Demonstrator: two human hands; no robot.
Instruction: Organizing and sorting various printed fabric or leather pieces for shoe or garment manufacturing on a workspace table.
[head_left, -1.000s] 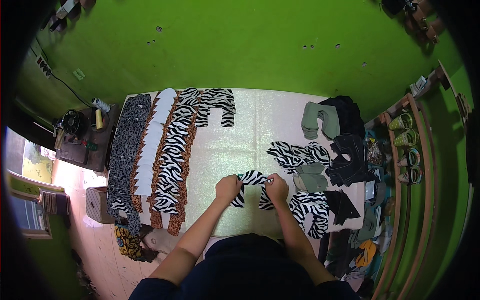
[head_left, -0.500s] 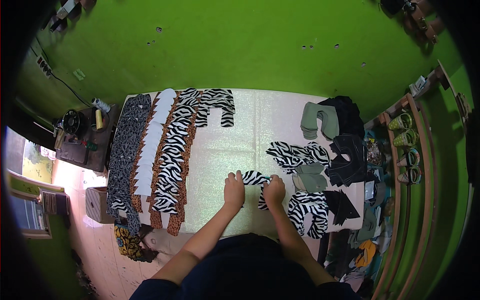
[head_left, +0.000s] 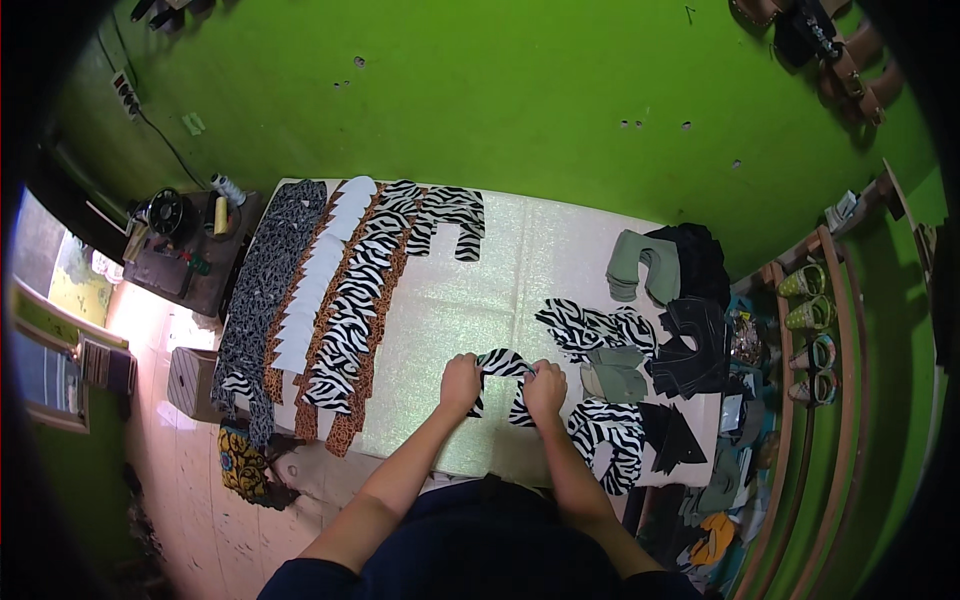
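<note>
one left hand [head_left: 460, 387], one right hand [head_left: 545, 392] — fingers [head_left: 467, 361] of both closed on one zebra-striped piece [head_left: 504, 361], pale tabletop [head_left: 430, 315] below

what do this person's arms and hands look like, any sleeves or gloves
The left hand and right hand are gloveless. Both forearms are bare, with no watch or bracelet visible. The short sleeves look dark navy and plain.

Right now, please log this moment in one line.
left hand: holds zebra-print piece, left side | right hand: holds right side | place: over pale table
</note>
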